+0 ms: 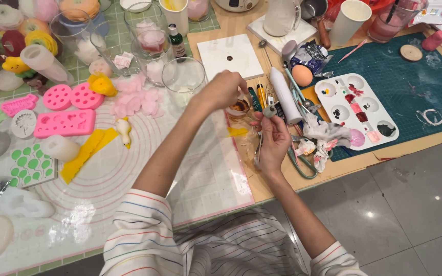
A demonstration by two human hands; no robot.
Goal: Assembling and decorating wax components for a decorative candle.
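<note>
Both hands are busy over the middle of my craft table, seen from the head cam. Left hand is curled with fingertips pinched down on the rim of a small glass cup of amber liquid, which sits at the edge of the clear silicone mat, just beside a row of little bottles. Right hand is right below it, thumb and fingers pinching a small grey metal piece close to the cup; can't tell exactly what it is. Near that hand there's a white paint palette on the green cutting mat, crumpled tissue, a white roll and scissors. Pink moulds and yellow wax strips lie well off to the left.
</note>
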